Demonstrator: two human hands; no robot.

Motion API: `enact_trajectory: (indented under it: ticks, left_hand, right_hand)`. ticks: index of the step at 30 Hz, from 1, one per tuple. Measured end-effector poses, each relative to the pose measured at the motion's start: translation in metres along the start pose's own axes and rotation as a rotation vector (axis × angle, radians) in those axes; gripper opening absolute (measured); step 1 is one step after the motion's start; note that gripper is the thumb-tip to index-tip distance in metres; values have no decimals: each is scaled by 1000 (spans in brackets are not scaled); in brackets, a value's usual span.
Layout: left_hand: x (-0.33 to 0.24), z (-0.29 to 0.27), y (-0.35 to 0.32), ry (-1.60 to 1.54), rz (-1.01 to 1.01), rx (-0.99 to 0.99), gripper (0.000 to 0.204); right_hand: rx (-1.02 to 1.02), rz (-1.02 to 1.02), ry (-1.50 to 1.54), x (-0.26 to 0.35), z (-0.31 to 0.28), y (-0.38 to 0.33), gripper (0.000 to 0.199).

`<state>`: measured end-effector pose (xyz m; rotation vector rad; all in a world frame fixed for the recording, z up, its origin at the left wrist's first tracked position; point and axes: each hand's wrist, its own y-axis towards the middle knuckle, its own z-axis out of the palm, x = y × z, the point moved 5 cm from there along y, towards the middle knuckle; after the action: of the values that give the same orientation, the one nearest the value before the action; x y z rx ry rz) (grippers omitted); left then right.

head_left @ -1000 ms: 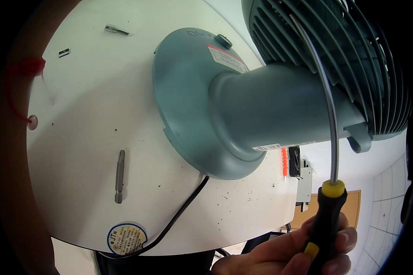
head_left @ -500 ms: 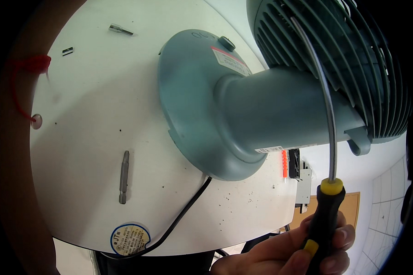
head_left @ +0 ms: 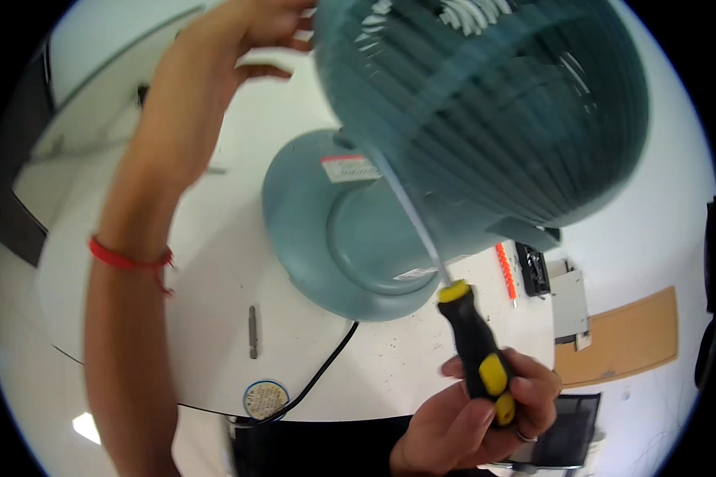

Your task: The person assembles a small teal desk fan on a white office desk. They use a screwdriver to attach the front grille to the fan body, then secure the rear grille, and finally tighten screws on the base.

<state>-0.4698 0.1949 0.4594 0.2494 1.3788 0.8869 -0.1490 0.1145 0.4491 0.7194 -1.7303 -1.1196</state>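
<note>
My right hand (head_left: 485,421) is wrapped round the black and yellow handle of a screwdriver (head_left: 476,334). Its long metal shaft points up and left, in front of a grey-green electric fan (head_left: 318,238). The fan's round base stands on the white table, and its slatted head (head_left: 485,119) is blurred. At the upper left, my left hand (head_left: 266,28) is raised beside the edge of that head, fingers apart. The picture's top edge cuts it off, so I cannot tell whether its fingertips touch the fan.
A loose screwdriver bit (head_left: 253,332) lies on the white table (head_left: 215,358). Near the front edge are a round label (head_left: 266,399) and the fan's black cord (head_left: 326,364). An orange strip (head_left: 505,270) and a black case (head_left: 532,269) lie to the right, with dark specks scattered on the table.
My left hand has come into view and up beside the fan's head. The screwdriver has shifted left and now leans left. The whole view has shifted.
</note>
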Motion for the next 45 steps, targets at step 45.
enact_trajectory:
  ticks: [45]
  left_hand:
    - [27, -3, -6, -378, -132, -23, 45]
  right_hand:
    - [174, 699, 342, 5, 16, -4, 77]
